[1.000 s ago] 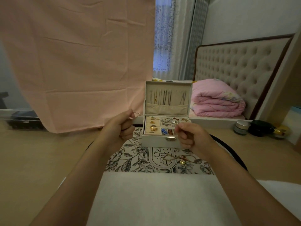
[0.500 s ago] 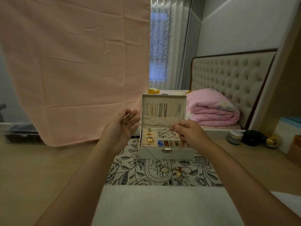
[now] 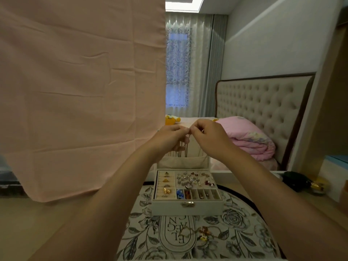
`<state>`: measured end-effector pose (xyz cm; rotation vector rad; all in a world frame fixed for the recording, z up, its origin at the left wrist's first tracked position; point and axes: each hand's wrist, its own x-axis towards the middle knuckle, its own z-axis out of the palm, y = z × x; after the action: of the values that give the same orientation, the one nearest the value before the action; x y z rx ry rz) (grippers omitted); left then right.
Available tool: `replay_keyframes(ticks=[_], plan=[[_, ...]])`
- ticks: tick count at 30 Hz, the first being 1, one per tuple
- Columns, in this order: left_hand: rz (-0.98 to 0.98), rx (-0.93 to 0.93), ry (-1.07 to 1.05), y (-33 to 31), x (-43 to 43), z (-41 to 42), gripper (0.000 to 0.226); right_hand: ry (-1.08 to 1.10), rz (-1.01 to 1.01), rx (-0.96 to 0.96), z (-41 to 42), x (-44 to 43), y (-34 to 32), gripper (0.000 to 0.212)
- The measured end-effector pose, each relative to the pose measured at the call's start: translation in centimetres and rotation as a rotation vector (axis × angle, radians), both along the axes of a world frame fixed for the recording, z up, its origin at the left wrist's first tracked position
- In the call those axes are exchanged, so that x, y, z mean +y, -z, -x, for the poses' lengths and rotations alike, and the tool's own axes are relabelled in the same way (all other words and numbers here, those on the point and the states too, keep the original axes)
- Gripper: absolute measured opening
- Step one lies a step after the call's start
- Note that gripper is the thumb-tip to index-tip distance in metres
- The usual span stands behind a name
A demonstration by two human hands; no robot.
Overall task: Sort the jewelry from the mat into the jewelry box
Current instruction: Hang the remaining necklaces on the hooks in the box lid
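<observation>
Jewelry (image 3: 202, 232) lies on the mat (image 3: 235, 219) well below our hands; more fills the open box (image 3: 188, 206) beneath them. Our left hand (image 3: 167, 138) and right hand (image 3: 207, 140) meet fingertip to fingertip before the lid (image 3: 182, 162), pinching a small piece (image 3: 189, 131) too fine to identify.

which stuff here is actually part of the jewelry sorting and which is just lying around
Job: jewelry box, floral mat, loose jewelry on it, left hand and right hand pinching what seems a thin chain by the lid.
Lying about: pink cloth, pink quilt, yellow toy, dark jar.
</observation>
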<state>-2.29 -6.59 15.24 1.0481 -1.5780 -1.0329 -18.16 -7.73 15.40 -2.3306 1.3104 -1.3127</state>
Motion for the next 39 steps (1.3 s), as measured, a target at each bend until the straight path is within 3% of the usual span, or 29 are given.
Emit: replay_keyframes(ticks=[8,18,22,24,32,39], plan=[[-0.025,0.031,0.008,0.2,-7.6,0.0,0.012,-0.02,-0.237,-0.242,-0.2,-6.6,0.0,0.024],[-0.024,0.177,-0.009,2.1,-14.2,0.5,0.014,-0.297,-0.637,-0.688,0.5,-12.7,1.7,0.011],[0.031,0.076,-0.104,2.8,-15.5,0.7,0.009,-0.009,-0.448,-0.295,1.4,-14.0,2.2,0.011],[0.07,-0.005,-0.178,3.7,-15.8,0.9,0.007,0.058,-0.392,-0.219,1.9,-14.9,3.1,0.013],[0.124,-0.166,-0.573,8.5,-17.3,2.3,0.014,0.308,-0.218,-0.356,0.8,-16.7,8.0,0.014],[0.105,-0.272,-0.684,8.4,-18.2,3.5,0.041,0.428,-0.174,-0.44,0.0,-17.7,9.0,0.015]])
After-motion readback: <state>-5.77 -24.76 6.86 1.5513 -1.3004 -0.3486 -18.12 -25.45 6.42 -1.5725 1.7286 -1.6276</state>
